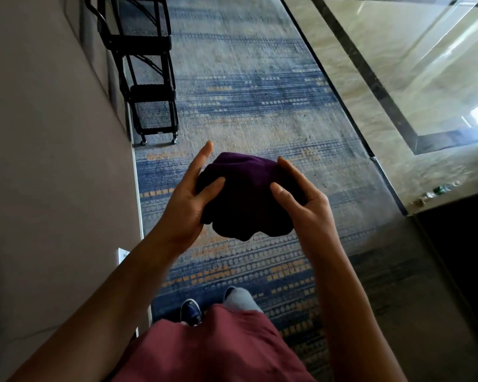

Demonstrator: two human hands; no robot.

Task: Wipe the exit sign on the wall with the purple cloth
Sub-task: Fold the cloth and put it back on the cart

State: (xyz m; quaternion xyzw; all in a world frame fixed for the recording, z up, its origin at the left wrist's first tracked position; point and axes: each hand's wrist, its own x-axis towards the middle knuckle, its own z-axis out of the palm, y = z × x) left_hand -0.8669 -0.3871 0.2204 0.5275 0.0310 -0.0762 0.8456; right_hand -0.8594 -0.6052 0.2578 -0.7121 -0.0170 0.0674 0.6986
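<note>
Between the two hands, held out in front of the body above the patterned carpet (260, 106), sits the purple cloth (246, 194), bunched into a loose mound. The left hand (189, 199) cups its left side with the thumb pressed on top and the fingers stretched forward past it; the right hand (301, 199) cups the right side the same way, thumb on top, fingers curled around the far edge. Both hands are closed lightly on the cloth, neither pinching hard.

The exit sign is nowhere in view. The wall (53, 161) runs along to the left of the left hand, bare apart from a small white plate (123, 255) low down, below the left forearm.

The likely trouble is the loose bundle. A fold hangs free below the hands, and if one hand lets go to reach for the wall, the cloth could unravel or slip to the floor. A crumpled wad would also meet the sign unevenly and miss patches. Ahead of the hands a black wire cart (146, 78) stands against the wall; walking forward with eyes down could mean bumping it.
</note>
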